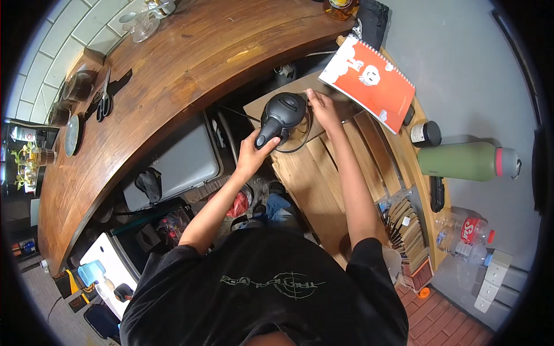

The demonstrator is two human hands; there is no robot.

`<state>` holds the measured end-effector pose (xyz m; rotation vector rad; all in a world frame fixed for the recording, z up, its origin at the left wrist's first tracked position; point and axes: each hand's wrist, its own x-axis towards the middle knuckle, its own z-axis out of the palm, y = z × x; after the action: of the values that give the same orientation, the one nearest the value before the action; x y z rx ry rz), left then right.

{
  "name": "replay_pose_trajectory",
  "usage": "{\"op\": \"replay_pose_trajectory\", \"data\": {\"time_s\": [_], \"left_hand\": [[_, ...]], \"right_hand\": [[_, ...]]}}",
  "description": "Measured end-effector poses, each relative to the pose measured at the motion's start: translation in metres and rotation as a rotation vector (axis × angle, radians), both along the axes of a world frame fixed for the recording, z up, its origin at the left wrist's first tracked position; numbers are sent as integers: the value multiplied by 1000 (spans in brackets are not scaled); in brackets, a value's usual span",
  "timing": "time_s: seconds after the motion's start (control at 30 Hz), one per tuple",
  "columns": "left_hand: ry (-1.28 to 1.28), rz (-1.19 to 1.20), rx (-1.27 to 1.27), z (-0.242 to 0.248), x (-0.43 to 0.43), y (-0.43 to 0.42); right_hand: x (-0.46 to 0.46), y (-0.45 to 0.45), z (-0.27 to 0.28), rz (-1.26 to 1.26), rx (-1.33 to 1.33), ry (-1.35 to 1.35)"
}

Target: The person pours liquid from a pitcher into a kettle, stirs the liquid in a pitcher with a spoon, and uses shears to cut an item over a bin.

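Note:
A black electric kettle (286,110) with its lid shut stands on a brown wooden surface (265,98) in front of me. My left hand (252,155) is wrapped around the kettle's handle (267,133), which points toward me. On the kettle's right side, my right hand (322,108) pinches a thin dark power cord (310,129) between thumb and fingers. The cord loops down around the kettle's near right side. The kettle's underside and the cord's far end are hidden.
A long wooden counter (194,78) curves along the left, with scissors (104,101) on it. An orange spiral notebook (372,82), a green bottle (458,161) and plastic bottles (467,229) stand or lie on the right ledge. A slatted wooden bench (307,173) lies under my right arm.

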<state>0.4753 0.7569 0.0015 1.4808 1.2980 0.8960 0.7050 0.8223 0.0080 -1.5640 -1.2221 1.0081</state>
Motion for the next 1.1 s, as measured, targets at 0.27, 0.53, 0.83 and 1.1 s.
{"op": "replay_pose_trajectory", "data": {"time_s": [0.27, 0.53, 0.83, 1.1], "left_hand": [[-2, 0, -7, 5, 11, -8], [40, -27, 25, -4, 34, -32], [-88, 6, 150, -23, -27, -54], [107, 317, 187, -3, -159, -87]], "right_hand": [[4, 6, -6, 11, -29, 108], [28, 2, -6, 94, -65, 20], [-75, -95, 32, -334, 219, -319], [-125, -134, 12, -228, -45, -422]]}}
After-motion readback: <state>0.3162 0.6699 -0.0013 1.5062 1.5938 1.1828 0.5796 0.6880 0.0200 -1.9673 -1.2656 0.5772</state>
